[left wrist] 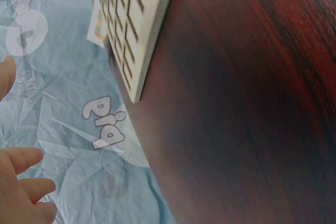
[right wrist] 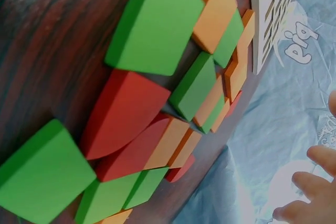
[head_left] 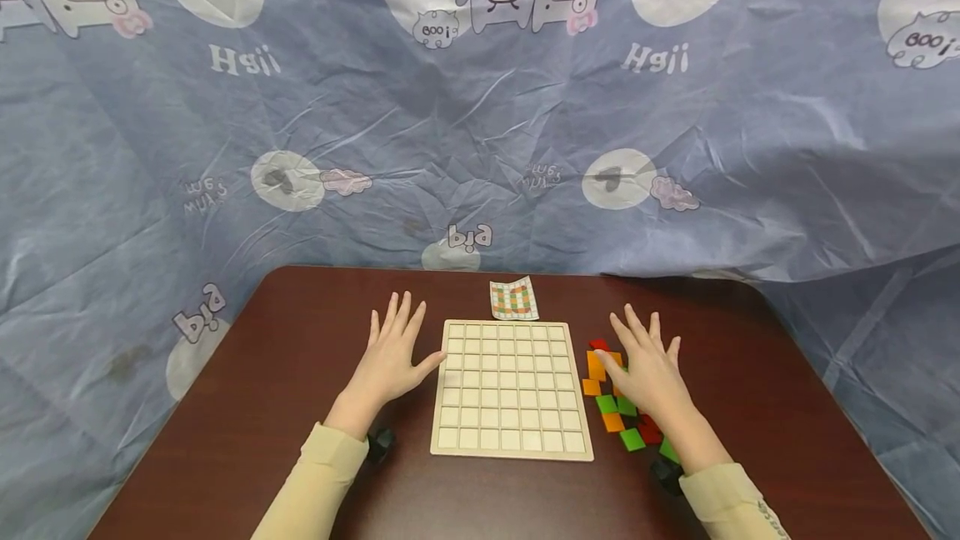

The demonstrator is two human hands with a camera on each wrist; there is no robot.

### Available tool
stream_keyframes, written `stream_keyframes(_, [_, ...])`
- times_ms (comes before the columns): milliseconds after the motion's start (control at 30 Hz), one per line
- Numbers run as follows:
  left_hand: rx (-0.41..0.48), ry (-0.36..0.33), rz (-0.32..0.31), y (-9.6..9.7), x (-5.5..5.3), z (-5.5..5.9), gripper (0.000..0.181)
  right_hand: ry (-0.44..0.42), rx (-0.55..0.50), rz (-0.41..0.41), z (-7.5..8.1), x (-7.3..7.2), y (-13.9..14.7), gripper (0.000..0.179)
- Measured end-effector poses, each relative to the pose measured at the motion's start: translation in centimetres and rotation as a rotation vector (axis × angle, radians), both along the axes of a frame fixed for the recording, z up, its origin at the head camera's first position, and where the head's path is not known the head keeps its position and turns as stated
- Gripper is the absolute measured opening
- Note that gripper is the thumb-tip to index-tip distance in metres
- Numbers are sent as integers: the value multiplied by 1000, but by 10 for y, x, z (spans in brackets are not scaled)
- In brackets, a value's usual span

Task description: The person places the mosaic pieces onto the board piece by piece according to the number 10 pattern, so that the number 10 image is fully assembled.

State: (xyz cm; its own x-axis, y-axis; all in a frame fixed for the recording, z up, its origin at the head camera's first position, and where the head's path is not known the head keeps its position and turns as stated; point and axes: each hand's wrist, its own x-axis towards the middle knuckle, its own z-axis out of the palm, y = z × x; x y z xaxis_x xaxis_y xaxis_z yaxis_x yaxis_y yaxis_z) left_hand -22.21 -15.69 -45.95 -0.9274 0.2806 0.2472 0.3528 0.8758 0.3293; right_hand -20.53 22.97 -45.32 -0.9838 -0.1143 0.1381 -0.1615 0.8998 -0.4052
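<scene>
A pale wooden grid board (head_left: 513,392) with square recesses lies in the middle of the table. My left hand (head_left: 390,365) is beside its left edge, fingers spread, thumb tip overlapping the rim in the head view. Over on the right, my right hand (head_left: 651,369) is spread above a loose group of flat blocks and holds nothing. Among them are green squares (right wrist: 155,24), orange squares (head_left: 592,387) and red pieces with a curved edge (right wrist: 123,111). Part of this group is hidden under the right hand in the head view.
Behind the board lies a small paper card (head_left: 513,299) printted with a coloured grid pattern. The dark brown table (head_left: 225,407) ends at a blue patterned cloth (head_left: 480,123) hanging behind it. Dark wrist cameras (head_left: 380,445) sit under both wrists.
</scene>
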Motion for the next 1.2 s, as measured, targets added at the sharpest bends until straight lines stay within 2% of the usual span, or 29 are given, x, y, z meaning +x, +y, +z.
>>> stream_keyframes(333, [19, -57, -29, -6, -3, -7, 90, -16, 6, -19, -6, -1, 7, 73])
stream_keyframes(833, [-32, -87, -33, -17, -3, -16, 92, -35, 28, -40, -24, -2, 14, 71])
stream_keyframes(1067, [-65, -77, -55, -20, -3, -20, 93, -37, 42, -40, -29, -3, 15, 70])
stream_keyframes(1200, [-74, -103, -84, -19, -2, -22, 94, -29, 38, -27, -30, -5, 16, 68])
